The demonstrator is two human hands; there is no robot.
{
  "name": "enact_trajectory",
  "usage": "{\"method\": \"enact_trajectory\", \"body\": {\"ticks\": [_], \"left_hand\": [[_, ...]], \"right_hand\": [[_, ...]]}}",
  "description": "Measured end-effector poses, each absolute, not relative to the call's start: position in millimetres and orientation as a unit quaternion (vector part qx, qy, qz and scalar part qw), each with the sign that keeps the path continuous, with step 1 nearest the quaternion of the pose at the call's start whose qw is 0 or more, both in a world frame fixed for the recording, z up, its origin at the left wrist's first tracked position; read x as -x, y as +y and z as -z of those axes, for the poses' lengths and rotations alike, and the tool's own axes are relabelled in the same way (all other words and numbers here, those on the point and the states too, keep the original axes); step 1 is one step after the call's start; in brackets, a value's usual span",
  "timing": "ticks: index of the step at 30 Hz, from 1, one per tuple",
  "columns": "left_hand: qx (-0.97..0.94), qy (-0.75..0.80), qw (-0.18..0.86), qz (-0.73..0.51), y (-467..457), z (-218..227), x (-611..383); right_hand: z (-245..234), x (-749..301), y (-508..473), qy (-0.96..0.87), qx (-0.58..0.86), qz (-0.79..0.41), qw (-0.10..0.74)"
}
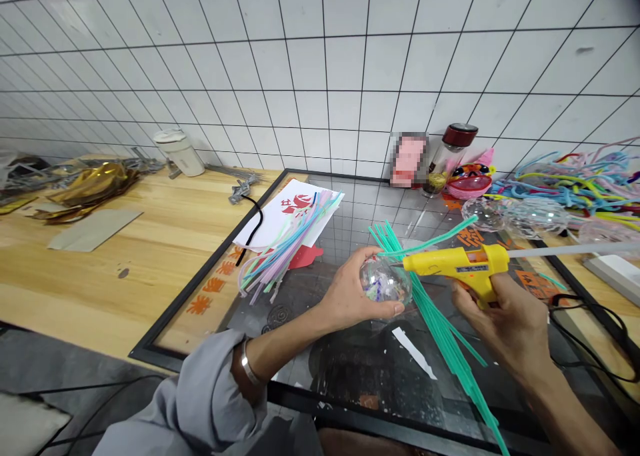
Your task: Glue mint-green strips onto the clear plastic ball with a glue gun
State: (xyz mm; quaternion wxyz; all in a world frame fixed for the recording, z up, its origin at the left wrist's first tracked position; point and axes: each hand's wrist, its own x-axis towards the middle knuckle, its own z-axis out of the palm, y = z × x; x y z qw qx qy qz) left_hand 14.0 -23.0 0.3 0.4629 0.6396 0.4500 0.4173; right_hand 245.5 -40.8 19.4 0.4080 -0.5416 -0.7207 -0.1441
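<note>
My left hand is wrapped round a clear plastic ball with coloured bits inside, held over a dark glass work mat. My right hand grips the handle of a yellow glue gun, whose nozzle points left and touches the ball's upper right side. A white glue stick pokes out of the gun's back. A bundle of green pipe cleaners lies on the mat under both hands, one strand rising toward the upper right.
Pastel pipe cleaners lie on a white printed sheet at the mat's left. More clear balls, a pink toy, a jar and a heap of coloured pipe cleaners crowd the back right. Gold foil and a white cup sit on the wooden bench. A black cable runs on the right.
</note>
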Motion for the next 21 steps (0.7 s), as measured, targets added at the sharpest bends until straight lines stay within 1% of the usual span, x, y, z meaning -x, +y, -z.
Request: {"method": "enact_trajectory", "body": {"ticks": [21], "left_hand": [[-0.636, 0.455, 0.468, -0.411, -23.0, 2.6, -13.0]], "right_hand": [[-17.0, -244.5, -40.3, -0.723, 0.547, 0.106, 0.408]]}}
